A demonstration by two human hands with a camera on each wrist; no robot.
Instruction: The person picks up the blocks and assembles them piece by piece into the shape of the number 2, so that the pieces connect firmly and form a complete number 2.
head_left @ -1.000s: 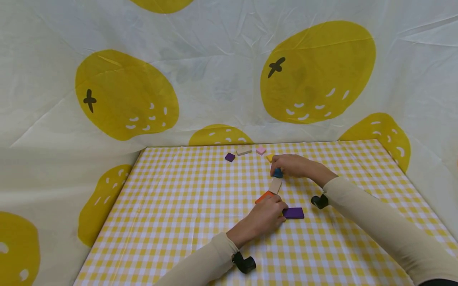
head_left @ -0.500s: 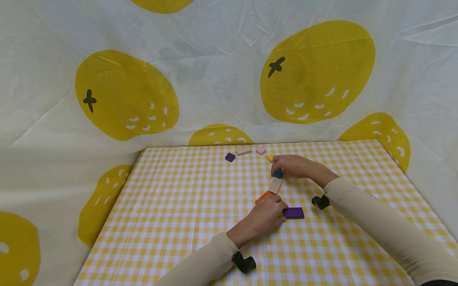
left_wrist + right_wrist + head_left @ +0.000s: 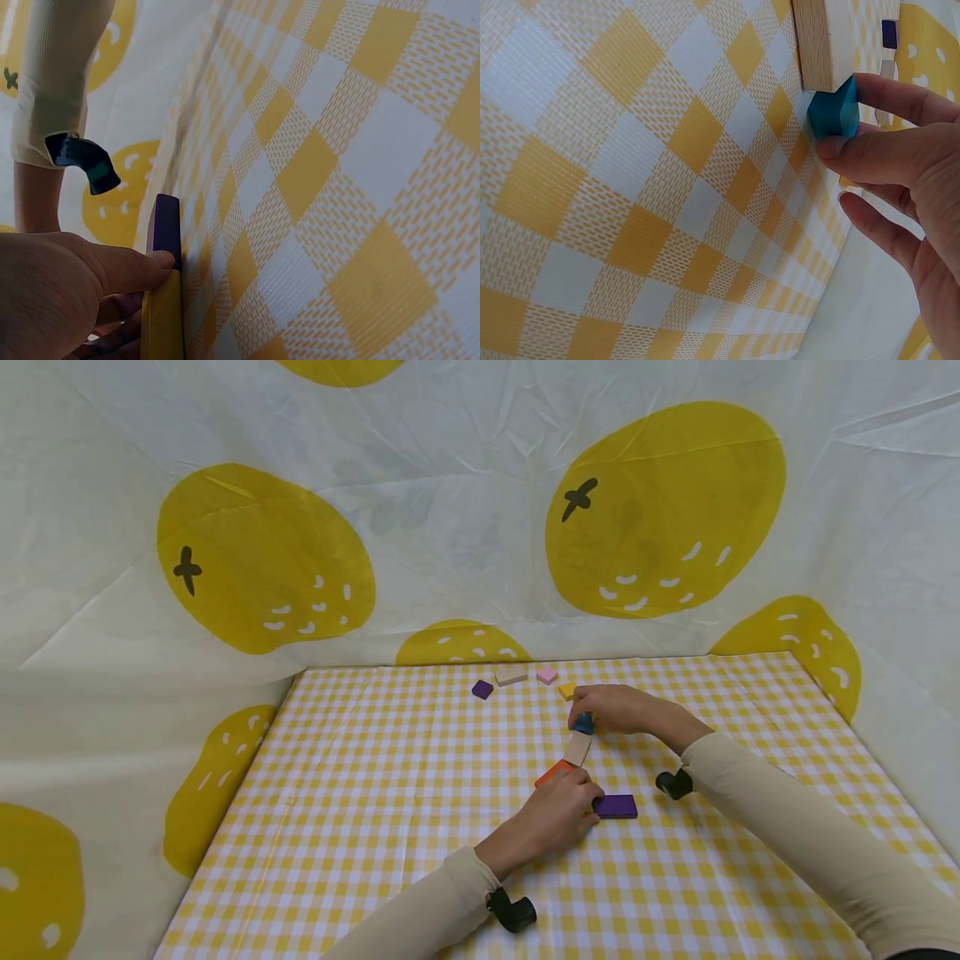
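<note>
With thumb and index finger my right hand [image 3: 611, 707] pinches a blue wooden block [image 3: 834, 112] with angled faces. One end of it meets a plain wood block [image 3: 825, 45], or lies very close to it. An orange block [image 3: 555, 772] adjoins that plain one and runs partly under my left hand [image 3: 553, 812]. In the left wrist view this hand grips a yellow block [image 3: 163, 319], its thumb tip at the seam with a purple rectangular block [image 3: 166, 225]. The yellow block is hidden by the hand in the head view.
Beyond the right hand, a small yellow block [image 3: 567, 691], a pink block [image 3: 547, 676], a pale wood block [image 3: 512, 675] and a dark purple block [image 3: 482, 690] lie spaced apart. Yellow checked cloth [image 3: 360, 810] covers the table; a fruit-printed curtain [image 3: 457, 527] hangs behind.
Almost nothing differs: the right hand and wrist shift very slightly to the right, still pinching the blue block. The left hand and the other blocks stay put.
</note>
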